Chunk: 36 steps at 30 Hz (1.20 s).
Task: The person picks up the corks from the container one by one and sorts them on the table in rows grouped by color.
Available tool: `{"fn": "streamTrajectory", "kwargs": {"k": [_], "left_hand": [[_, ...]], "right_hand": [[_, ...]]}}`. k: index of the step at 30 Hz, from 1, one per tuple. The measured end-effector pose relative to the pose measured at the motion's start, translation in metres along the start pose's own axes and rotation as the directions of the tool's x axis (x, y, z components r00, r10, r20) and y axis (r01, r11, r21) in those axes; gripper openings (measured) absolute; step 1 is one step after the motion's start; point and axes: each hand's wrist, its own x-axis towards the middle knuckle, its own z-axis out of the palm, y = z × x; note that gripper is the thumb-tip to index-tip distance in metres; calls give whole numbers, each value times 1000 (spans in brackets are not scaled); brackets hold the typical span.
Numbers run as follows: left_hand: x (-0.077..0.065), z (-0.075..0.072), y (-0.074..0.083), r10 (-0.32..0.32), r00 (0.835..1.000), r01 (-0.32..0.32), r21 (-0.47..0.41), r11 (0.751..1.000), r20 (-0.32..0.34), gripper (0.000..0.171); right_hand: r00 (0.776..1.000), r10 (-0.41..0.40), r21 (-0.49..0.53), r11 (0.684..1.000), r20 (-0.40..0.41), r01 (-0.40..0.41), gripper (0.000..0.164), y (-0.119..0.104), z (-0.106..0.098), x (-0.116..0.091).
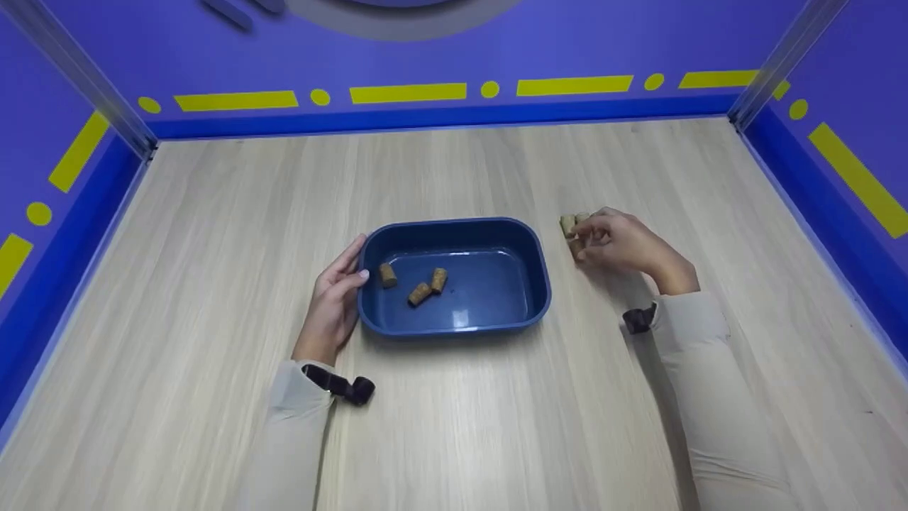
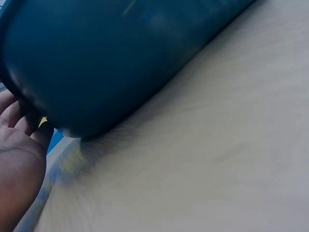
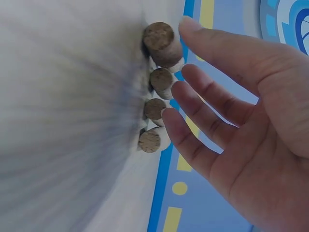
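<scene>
A dark blue rectangular tub (image 1: 489, 294) stands on the table with three corks inside: one cork (image 1: 387, 275) near its left wall, and a second cork (image 1: 439, 280) touching a third cork (image 1: 419, 294). My left hand (image 1: 332, 305) grips the tub's left side, thumb at the rim and fingers outside. To the right of the tub, my right hand (image 1: 628, 245) hovers at a small group of corks, partly hiding them. Several corks stand in a row in the right wrist view, the nearest cork (image 3: 161, 43) beside the thumb tip. Those fingers are spread and hold nothing.
The wood-grain table (image 1: 454, 426) is bounded by a purple-blue back wall (image 1: 425, 117) with yellow marks, plus side walls left and right. Each wrist carries a small black camera, such as the left wrist camera (image 1: 360, 390).
</scene>
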Motion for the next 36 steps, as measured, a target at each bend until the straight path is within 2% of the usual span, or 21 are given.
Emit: {"fn": "streamTrajectory", "kwargs": {"k": [5, 21, 25, 28, 36], "left_hand": [[0, 0, 0, 0, 1000, 0, -6, 1000, 1, 63], [2, -1, 0, 9, 1000, -9, -8, 1000, 12, 63], [1, -1, 0, 7, 1000, -7, -6, 1000, 10, 63], [0, 0, 0, 7, 1000, -7, -5, 1000, 6, 63], [1, 1, 0, 4, 1000, -4, -7, 1000, -2, 63]], "right_hand": [[1000, -4, -20, 1000, 2, 4, 31, -4, -6, 3], [997, 57, 85, 995, 47, -61, 31, -46, -25, 18], [998, 25, 75, 997, 52, -29, 30, -60, -26, 24], [998, 1, 33, 999, 58, -3, 31, -70, -26, 29], [990, -3, 22, 1000, 138, -1, 34, -99, -22, 42]]}}
